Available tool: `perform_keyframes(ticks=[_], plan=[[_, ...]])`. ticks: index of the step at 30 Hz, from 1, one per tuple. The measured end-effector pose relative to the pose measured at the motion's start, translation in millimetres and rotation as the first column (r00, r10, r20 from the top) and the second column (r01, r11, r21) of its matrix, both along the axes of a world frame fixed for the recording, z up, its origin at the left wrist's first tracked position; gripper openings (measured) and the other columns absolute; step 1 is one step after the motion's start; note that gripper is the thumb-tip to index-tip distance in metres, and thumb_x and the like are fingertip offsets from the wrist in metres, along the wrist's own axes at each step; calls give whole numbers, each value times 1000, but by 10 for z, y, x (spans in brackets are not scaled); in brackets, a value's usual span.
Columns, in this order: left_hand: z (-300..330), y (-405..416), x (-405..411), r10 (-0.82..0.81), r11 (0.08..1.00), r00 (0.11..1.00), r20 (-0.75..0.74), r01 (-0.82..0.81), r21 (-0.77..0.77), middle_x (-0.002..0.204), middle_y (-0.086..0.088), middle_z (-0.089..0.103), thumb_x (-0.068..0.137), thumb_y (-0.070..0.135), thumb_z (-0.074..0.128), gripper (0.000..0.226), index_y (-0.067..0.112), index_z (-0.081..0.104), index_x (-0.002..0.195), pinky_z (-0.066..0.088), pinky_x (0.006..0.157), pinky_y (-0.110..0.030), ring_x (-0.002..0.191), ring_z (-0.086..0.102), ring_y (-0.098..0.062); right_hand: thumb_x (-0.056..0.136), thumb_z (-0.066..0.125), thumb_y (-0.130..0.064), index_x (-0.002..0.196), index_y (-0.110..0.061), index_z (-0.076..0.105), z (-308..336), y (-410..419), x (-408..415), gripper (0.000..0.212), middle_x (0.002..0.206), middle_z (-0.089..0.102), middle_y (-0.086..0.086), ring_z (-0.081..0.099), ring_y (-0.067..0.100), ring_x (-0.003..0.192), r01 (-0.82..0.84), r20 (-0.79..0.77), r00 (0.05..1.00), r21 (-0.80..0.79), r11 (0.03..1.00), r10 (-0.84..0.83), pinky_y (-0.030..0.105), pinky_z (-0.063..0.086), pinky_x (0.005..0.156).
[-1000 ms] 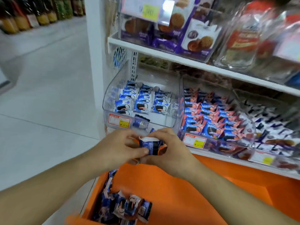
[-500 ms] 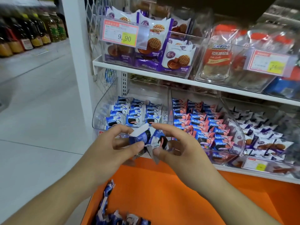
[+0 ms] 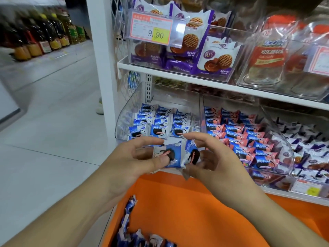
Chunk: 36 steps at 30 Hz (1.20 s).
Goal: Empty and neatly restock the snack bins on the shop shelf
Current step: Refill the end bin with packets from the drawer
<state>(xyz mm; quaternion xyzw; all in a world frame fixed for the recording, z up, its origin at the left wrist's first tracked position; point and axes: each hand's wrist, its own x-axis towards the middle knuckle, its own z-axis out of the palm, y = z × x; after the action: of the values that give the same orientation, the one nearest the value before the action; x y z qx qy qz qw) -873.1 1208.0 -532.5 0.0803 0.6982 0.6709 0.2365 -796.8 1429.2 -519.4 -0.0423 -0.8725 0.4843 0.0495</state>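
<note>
**Two packs in hand before the left bin**

Each grip holds one blue snack pack at the centre of the frame. The left hand (image 3: 135,163) pinches the left pack (image 3: 168,155) with its thumb pressed on the pack's lower face and its fingers behind; the pack faces the camera, showing a dark sandwich cookie. The right hand (image 3: 211,157) holds the right pack (image 3: 192,155) between its lower thumb and curled fingers, index finger stretched out above; this pack is turned partly edge-on. Both packs touch or nearly touch side by side, between the two hands.

Just behind and above the hands, at mid-frame, stands the left bin (image 3: 124,118), a clear bin on the lower shelf (image 3: 293,196). It holds blue packs of the same kind laid in three neat rows running front to back. The held packs hover just in front of its front rim. Beside it, to the right, a second clear bin (image 3: 284,145) holds blue-and-pink packs in rows.

Below the hands, across the bottom of the frame, is an orange crate (image 3: 195,211) with a loose heap of blue packs (image 3: 131,234) in its lower left corner.

In the upper middle of the frame, a price tag (image 3: 151,27) reading 9.90 hangs on an upper-shelf bin of purple biscuit bags (image 3: 217,57).
</note>
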Motion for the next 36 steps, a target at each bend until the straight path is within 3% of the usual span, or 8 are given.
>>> perform_keyframes(ticks=[5, 10, 12, 15, 19, 29, 32, 36], plan=[[27, -20, 25, 82, 994, 990, -111, -90, -67, 107, 26, 74, 61, 40, 92, 49, 47, 77, 108, 52, 106, -43, 112, 67, 0, 83, 88, -21, 123, -61, 61, 30, 21, 36, 63, 117, 54, -19, 60, 30, 80, 16, -23, 1000, -4, 1000, -16, 36, 58, 79], [12, -88, -3, 164, 986, 983, -76, -165, -9, 113, 11, 75, 64, 47, 97, 63, 39, 73, 122, 55, 102, -49, 114, 70, -14, 84, 85, -11, 122, -57, 64, 84, 29, 62, 63, 120, 54, -3, 55, 42, 79, 20, -61, 998, -89, 996, -25, 43, 55, 73], [-13, -93, -16, 149, 989, 988, -49, -149, 15, 118, 5, 75, 64, 49, 94, 69, 35, 71, 127, 55, 102, -50, 116, 70, -18, 83, 86, -14, 125, -58, 63, 86, 6, 69, 64, 119, 53, -5, 52, 38, 75, 8, -65, 998, -85, 996, -13, 45, 55, 74], [-27, -72, -11, 100, 994, 994, -32, -98, 48, 109, -4, 78, 78, 23, 91, 44, 23, 73, 118, 60, 94, -48, 102, 76, -23, 81, 88, -18, 127, -60, 60, 75, -37, 80, 68, 109, 52, -16, 48, 17, 72, -8, -72, 997, -66, 998, 4, 38, 55, 72], [-31, -32, 9, 118, 993, 990, -83, -118, 5, 94, 0, 80, 78, 19, 86, 31, 28, 73, 105, 61, 83, -36, 88, 78, -20, 80, 90, -23, 131, -60, 56, 87, -71, 64, 72, 108, 50, -19, 53, 19, 83, -2, -63, 998, -26, 1000, 0, 27, 51, 72], [-91, 1, -14, 90, 996, 993, -74, -89, 18, 104, -6, 79, 63, 35, 87, 41, 33, 78, 104, 53, 100, -64, 98, 77, -30, 78, 92, -24, 125, -58, 58, 104, 4, 29, 67, 109, 50, -25, 60, 11, 99, 12, -32, 999, 5, 1000, -12, 25, 54, 84], [-96, 12, 3, 90, 996, 993, -79, -89, 17, 106, -4, 79, 61, 37, 86, 44, 34, 78, 104, 54, 99, -64, 99, 77, -28, 81, 90, -13, 127, -50, 54, 107, 32, 3, 69, 108, 67, -13, 66, 18, 80, 0, -23, 1000, -66, 998, -2, 36, 59, 70], [-155, 1, -8, 103, 994, 992, -67, -101, 28, 116, 0, 76, 60, 36, 88, 47, 34, 79, 106, 60, 93, -51, 108, 75, -22, 78, 92, -21, 104, -38, 60, 133, 56, 7, 45, 101, 71, -18, 45, 14, 63, 26, -37, 999, -77, 997, -29, 37, 49, 65]])
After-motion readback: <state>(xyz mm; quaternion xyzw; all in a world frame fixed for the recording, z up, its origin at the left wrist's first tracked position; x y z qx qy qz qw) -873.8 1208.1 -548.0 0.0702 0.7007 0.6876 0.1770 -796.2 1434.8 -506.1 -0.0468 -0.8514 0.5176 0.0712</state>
